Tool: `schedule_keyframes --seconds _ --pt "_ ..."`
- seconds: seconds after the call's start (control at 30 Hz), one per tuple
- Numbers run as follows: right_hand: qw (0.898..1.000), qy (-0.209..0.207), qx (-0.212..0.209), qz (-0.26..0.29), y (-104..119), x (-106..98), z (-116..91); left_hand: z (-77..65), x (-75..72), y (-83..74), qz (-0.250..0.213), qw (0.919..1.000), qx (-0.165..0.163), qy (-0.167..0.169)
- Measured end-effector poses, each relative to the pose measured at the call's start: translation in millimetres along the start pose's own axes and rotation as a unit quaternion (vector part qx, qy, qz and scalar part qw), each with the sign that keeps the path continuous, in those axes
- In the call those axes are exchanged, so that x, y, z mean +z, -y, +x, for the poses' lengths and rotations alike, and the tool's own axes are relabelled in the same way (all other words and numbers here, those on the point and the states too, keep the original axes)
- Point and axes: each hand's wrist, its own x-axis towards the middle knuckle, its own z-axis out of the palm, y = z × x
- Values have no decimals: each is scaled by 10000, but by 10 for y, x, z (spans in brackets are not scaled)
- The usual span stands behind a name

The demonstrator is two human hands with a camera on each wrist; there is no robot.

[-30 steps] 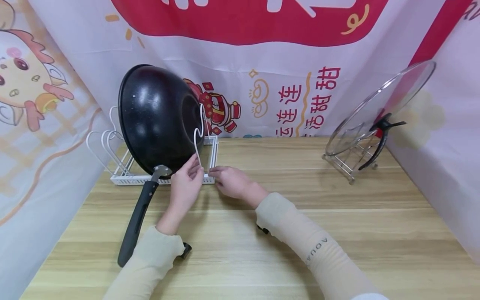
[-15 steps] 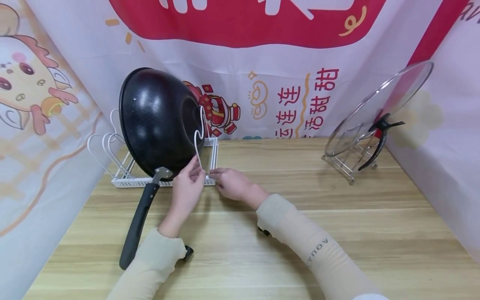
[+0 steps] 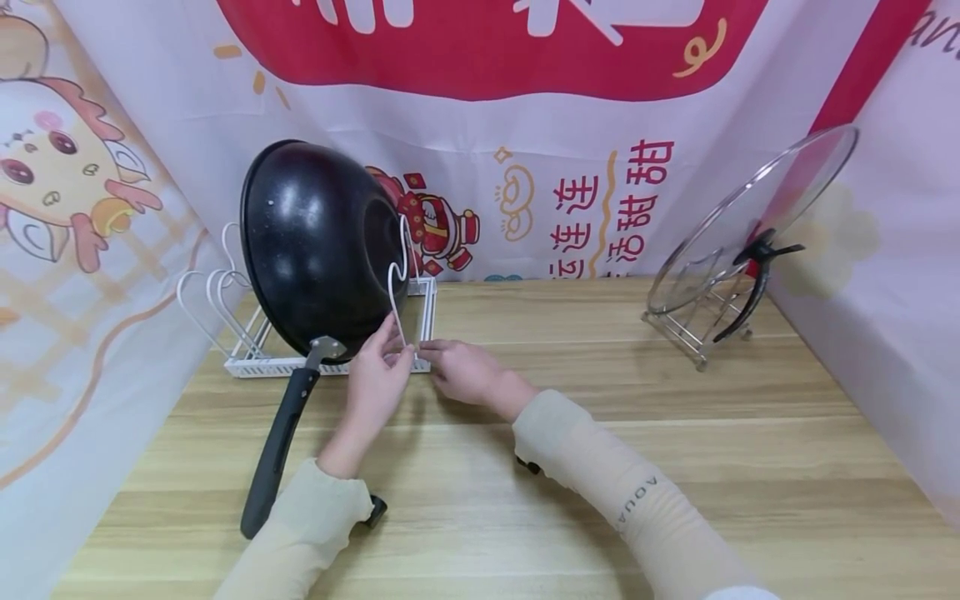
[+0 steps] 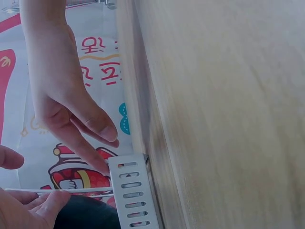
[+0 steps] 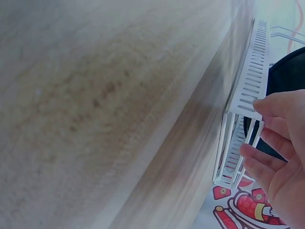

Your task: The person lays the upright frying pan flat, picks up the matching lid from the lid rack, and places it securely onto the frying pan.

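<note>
A black wok point(image 3: 315, 250) leans on its side in a white pan rack point(image 3: 270, 367), its dark handle point(image 3: 277, 454) pointing toward me. My left hand point(image 3: 377, 375) pinches the lower part of a curved white wire divider point(image 3: 393, 296) beside the wok's base. At the rack's front right corner, my right hand point(image 3: 468, 371) holds the end of the frame between thumb and fingers. In the right wrist view the right thumb point(image 5: 274, 104) lies on the slotted front rail point(image 5: 250, 76). The left wrist view shows the divider's foot close to the slotted rail point(image 4: 133, 191).
More white wire dividers point(image 3: 217, 292) stand at the rack's left end. On the right, a glass lid point(image 3: 750, 221) with a black knob and handle leans in a small metal stand point(image 3: 686, 337). Printed cloth point(image 3: 480, 167) hangs behind the wooden table point(image 3: 600, 467).
The head view has tilted a little, so the scene sits slightly lower. Both hands keep their places at the divider and rack corner; the left thumb has slipped slightly down.
</note>
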Motion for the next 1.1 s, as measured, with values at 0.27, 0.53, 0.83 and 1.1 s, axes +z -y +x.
schedule_keyframes --seconds 0.27,0.53,0.83,1.1 --pt "10000 79 8 -5 -17 -23 -23 11 30 -30 -297 9986 -403 185" --pt "9994 317 133 12 -14 -37 -35 4 37 -24 -786 9940 -662 379" --pt "9996 273 67 61 -17 -58 -62 -14 3 -205 -1764 9694 -1567 677" --pt "9994 187 7 293 -33 -115 -130 -36 0 -378 -2122 9549 -1949 722"
